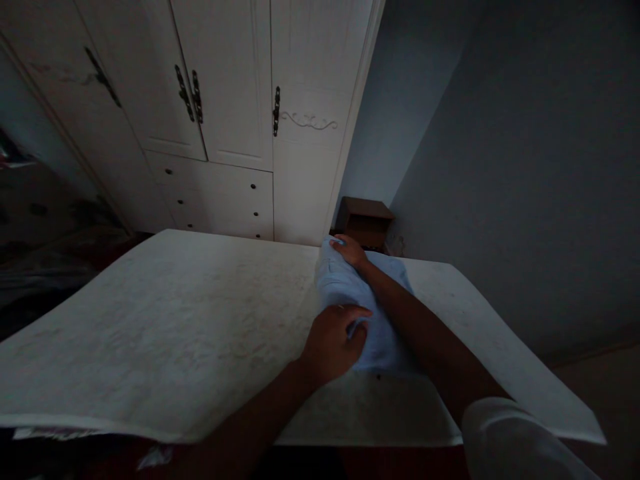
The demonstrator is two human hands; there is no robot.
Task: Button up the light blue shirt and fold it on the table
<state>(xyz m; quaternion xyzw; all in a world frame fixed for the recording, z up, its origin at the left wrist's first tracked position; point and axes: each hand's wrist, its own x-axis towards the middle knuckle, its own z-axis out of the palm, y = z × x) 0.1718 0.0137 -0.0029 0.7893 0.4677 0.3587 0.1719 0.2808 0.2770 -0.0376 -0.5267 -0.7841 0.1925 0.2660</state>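
A light blue garment (pixel 345 293) lies folded on the right part of a white mattress (pixel 165 327). My left hand (pixel 333 340) is closed on the garment's near edge, fingers curled round the cloth. My right hand (pixel 350 251) reaches across to the far end and grips the cloth there at the mattress's back edge. My right forearm lies over the garment and hides its right side.
A white wardrobe (pixel 235 113) with dark handles and small drawers stands behind the mattress. A brown wooden nightstand (pixel 365 217) sits in the corner beside a grey wall. Dark bedding (pixel 45 247) lies at the left.
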